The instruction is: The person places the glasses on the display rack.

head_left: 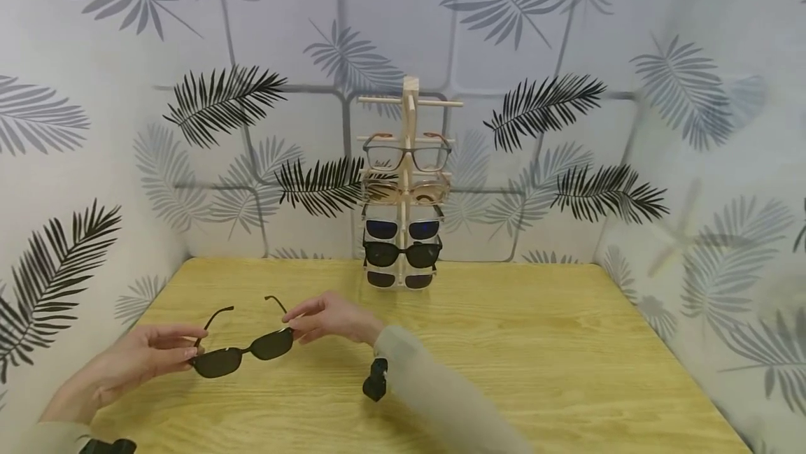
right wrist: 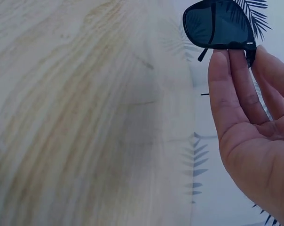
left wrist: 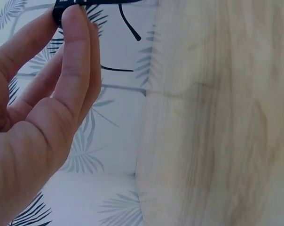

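Black sunglasses (head_left: 242, 354) with dark lenses are held up over the left part of the table, their temples unfolded and pointing away. At one end of the frame, near the hinge, my left hand (head_left: 135, 356) pinches them between thumb and fingers. My right hand (head_left: 334, 319) pinches the opposite end by its hinge. The right wrist view shows one dark lens (right wrist: 219, 24) above those fingertips. Only a corner of the frame (left wrist: 62, 10) and parts of the temples appear in the left wrist view.
A wooden display stand (head_left: 411, 101) rises at the table's back middle. It carries clear-lens glasses (head_left: 408, 157) and several sunglasses (head_left: 403, 254) on crossbars; its top bar holds none. The wood-grain table (head_left: 567, 356) meets leaf-patterned walls (head_left: 693, 230) behind and at both sides.
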The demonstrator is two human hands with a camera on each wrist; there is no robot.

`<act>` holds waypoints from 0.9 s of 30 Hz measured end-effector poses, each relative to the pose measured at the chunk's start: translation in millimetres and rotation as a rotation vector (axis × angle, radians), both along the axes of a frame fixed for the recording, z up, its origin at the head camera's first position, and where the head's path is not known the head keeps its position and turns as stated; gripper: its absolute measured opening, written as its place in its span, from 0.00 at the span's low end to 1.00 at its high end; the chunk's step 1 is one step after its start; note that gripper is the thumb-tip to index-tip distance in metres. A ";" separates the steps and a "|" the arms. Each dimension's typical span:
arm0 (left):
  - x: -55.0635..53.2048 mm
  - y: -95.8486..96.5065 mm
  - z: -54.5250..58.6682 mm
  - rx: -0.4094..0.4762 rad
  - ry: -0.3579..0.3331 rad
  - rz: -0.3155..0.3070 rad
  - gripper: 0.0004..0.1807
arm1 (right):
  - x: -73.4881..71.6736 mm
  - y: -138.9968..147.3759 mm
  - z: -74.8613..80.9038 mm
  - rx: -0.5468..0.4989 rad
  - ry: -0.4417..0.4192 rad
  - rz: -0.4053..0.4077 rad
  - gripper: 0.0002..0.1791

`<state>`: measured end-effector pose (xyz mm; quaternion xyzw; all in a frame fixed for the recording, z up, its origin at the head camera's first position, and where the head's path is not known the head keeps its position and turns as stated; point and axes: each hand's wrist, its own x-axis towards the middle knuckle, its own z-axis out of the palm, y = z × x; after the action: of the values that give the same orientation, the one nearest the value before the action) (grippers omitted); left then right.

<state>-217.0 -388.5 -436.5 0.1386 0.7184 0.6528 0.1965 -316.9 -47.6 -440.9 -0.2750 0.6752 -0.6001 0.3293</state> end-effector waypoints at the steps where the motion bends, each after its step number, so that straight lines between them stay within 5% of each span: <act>1: -1.0 1.2 0.9 0.019 0.011 0.008 0.18 | -0.7 1.4 1.8 -0.007 0.004 -0.009 0.18; 9: -11.5 19.4 12.5 0.287 0.072 0.071 0.20 | -3.5 16.6 17.8 -0.068 0.069 -0.069 0.18; 27: -20.7 46.4 44.9 0.376 0.091 0.142 0.18 | -9.9 37.2 55.8 -0.111 0.052 -0.159 0.17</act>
<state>-237.7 -342.1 -391.6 0.1510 0.6001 0.7806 0.0880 -326.8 -10.4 -385.1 -0.2537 0.6688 -0.6537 0.2472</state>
